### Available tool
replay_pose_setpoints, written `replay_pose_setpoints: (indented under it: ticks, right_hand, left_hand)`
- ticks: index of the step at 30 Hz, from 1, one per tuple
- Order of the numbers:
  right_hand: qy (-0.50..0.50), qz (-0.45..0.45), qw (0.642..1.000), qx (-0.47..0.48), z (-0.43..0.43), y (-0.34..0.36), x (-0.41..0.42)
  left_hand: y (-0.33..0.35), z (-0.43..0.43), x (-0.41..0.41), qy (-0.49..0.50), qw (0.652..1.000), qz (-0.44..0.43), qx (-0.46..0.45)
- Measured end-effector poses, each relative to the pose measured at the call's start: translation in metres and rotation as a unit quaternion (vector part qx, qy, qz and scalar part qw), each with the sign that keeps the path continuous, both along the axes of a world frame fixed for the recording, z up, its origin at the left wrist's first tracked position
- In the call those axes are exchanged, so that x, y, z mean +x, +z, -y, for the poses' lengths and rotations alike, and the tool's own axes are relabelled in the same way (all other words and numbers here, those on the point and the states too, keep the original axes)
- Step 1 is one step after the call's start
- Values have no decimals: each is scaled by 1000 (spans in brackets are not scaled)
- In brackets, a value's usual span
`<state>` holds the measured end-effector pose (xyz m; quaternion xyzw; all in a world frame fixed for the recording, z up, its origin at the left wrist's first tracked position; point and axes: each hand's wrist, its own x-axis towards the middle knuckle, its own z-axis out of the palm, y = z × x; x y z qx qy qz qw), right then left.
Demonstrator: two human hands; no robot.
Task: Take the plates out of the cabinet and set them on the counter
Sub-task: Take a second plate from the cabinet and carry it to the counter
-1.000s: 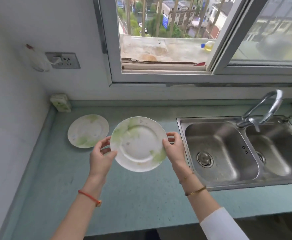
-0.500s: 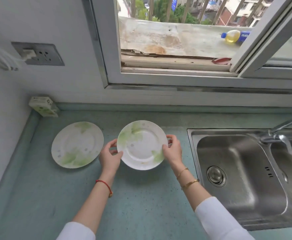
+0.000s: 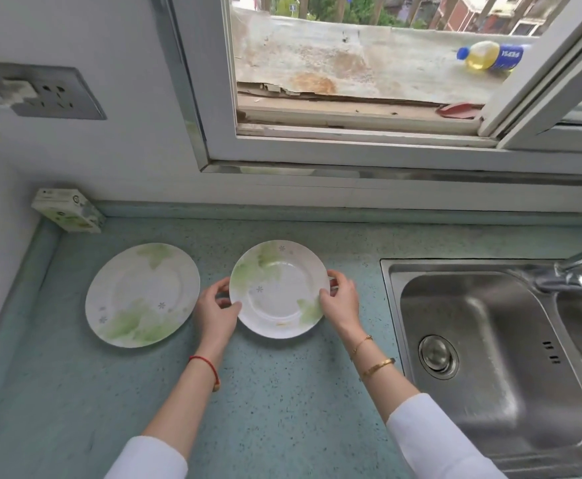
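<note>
The person held one plate between both hands, low over the blue-green counter [image 3: 282, 392]. The left hand [image 3: 215, 312] gripped the held plate [image 3: 279, 288] at its left edge: the thumb lay across the top of the rim and the fingers curled under and behind it. The right hand [image 3: 339, 302] took the opposite edge in the same way, thumb on the rim's upper face and fingers bent round the outside. Both grips were narrow, closed to the thickness of the rim, and neither hand touched anything else. The held plate sat level, white with pale green leaf marks and small flowers. It was very close to the counter, but whether its base touched the surface could not be told.

Just to its left, the other plate [image 3: 142, 293] lay flat on the counter, with the same pattern and free of either hand. The left hand filled the gap between the two plates. A red cord bracelet [image 3: 206, 364] circled the left wrist and gold bracelets [image 3: 375, 364] the right.

To the right of the held plate was a steel sink [image 3: 489, 357], with the faucet [image 3: 572, 274] at its far side. A small box [image 3: 70, 210] stood in the counter's back left corner.
</note>
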<state>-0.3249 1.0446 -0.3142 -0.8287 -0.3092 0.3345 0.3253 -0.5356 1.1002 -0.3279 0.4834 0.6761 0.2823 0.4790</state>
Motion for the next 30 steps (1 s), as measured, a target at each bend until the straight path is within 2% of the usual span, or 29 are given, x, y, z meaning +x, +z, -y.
replay_pose_setpoints:
  ticks: [14, 21, 30]
  right_hand:
    - [5, -21, 1000, -13, 4, 7, -4]
    - [-33, -23, 999, 9, 31, 33, -25]
    - [-39, -165, 983, 72, 85, 88, -67]
  left_hand:
    - [6, -7, -7, -73, 997, 3, -13]
    - [30, 20, -21, -34, 999, 27, -8]
    - [80, 85, -65, -2, 993, 105, 59]
